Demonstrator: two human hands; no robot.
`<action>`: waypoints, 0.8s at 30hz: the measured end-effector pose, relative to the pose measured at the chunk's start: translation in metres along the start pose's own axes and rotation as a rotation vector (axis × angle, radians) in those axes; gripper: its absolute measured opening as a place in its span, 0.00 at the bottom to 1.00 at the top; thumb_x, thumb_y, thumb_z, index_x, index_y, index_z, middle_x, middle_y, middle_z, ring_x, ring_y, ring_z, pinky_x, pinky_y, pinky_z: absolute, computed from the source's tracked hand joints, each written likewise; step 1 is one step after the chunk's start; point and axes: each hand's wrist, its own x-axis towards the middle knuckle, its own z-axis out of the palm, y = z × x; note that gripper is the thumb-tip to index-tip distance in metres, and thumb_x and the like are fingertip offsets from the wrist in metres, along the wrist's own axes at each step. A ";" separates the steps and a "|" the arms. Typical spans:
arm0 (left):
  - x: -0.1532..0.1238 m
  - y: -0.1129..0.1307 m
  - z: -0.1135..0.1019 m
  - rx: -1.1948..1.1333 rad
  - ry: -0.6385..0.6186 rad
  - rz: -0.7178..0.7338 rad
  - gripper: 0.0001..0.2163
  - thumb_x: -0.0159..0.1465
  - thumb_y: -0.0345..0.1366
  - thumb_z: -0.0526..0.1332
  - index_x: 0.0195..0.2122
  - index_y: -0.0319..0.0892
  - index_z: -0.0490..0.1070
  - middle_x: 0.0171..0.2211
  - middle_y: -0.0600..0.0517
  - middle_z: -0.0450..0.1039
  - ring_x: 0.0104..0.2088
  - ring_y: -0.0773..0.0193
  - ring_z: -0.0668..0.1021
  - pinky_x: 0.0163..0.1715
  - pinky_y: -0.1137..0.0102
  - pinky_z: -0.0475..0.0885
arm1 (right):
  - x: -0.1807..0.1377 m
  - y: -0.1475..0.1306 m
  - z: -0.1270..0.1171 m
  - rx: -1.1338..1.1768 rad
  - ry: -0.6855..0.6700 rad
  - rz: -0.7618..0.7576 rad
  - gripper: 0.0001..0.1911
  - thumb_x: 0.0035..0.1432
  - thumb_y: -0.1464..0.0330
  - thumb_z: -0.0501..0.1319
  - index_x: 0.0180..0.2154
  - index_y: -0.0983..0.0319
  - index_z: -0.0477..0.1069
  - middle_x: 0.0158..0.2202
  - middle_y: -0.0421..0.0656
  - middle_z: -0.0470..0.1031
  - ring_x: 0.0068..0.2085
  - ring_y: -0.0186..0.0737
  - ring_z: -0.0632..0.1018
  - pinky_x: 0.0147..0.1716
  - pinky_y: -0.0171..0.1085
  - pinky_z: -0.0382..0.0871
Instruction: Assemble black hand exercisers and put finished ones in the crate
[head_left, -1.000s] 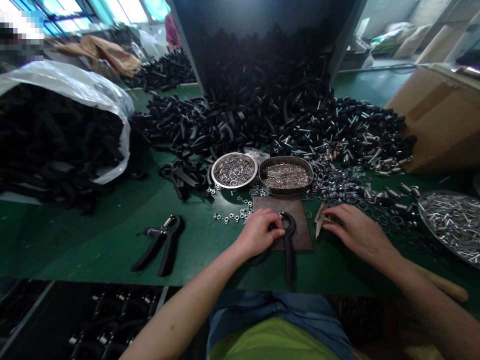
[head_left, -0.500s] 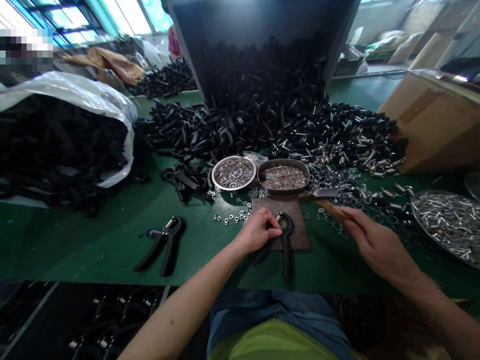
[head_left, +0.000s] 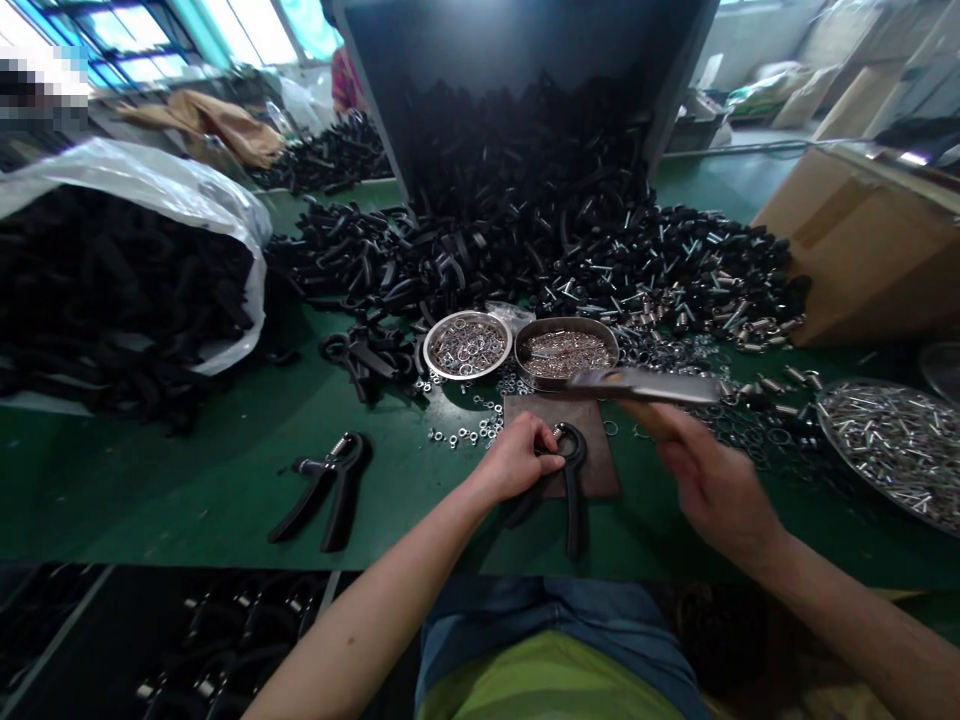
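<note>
My left hand (head_left: 521, 455) is closed on a black hand gripper (head_left: 574, 490), its fingertips by the spring near the top. The hand gripper's head rests on a flat brown metal plate (head_left: 600, 475), with its handles pointing toward me. My right hand (head_left: 724, 490) is wrapped round the wooden handle of a hammer (head_left: 652, 387), whose metal head is blurred and raised beyond the plate. To the left, a second hand gripper (head_left: 341, 500) with a spring lies on the green table. Part of the held hand gripper is hidden under my left fingers.
A round dish (head_left: 469, 375) of rings and pins stands beside an oval tin (head_left: 568, 383) of small metal parts. Black handles (head_left: 465, 240) are heaped behind. A plastic bag (head_left: 259, 290) sits left; a cardboard box (head_left: 862, 250) and a pin tray (head_left: 840, 455) sit right.
My right hand has moved left and lifted the hammer, bringing its head up over the far side of the plate. My left hand has stayed on the hand gripper.
</note>
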 end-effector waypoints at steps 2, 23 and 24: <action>-0.004 0.001 0.001 0.029 0.027 0.013 0.07 0.52 0.33 0.66 0.30 0.42 0.68 0.34 0.54 0.68 0.35 0.65 0.71 0.37 0.71 0.66 | 0.003 0.006 0.010 -0.095 -0.182 0.023 0.19 0.62 0.65 0.47 0.53 0.56 0.66 0.39 0.46 0.79 0.33 0.47 0.80 0.28 0.41 0.71; -0.065 -0.003 0.024 0.353 0.287 -0.063 0.05 0.57 0.36 0.61 0.31 0.43 0.66 0.31 0.52 0.71 0.32 0.63 0.73 0.31 0.71 0.64 | -0.025 -0.031 -0.021 0.087 0.004 -0.120 0.20 0.64 0.67 0.45 0.56 0.57 0.59 0.44 0.44 0.77 0.35 0.40 0.80 0.31 0.35 0.74; -0.064 -0.003 0.024 0.356 0.285 -0.066 0.05 0.57 0.37 0.61 0.31 0.43 0.66 0.31 0.52 0.72 0.32 0.63 0.73 0.31 0.72 0.64 | -0.026 -0.030 -0.019 0.084 0.017 -0.136 0.19 0.64 0.68 0.45 0.56 0.58 0.60 0.42 0.44 0.78 0.34 0.39 0.80 0.30 0.34 0.74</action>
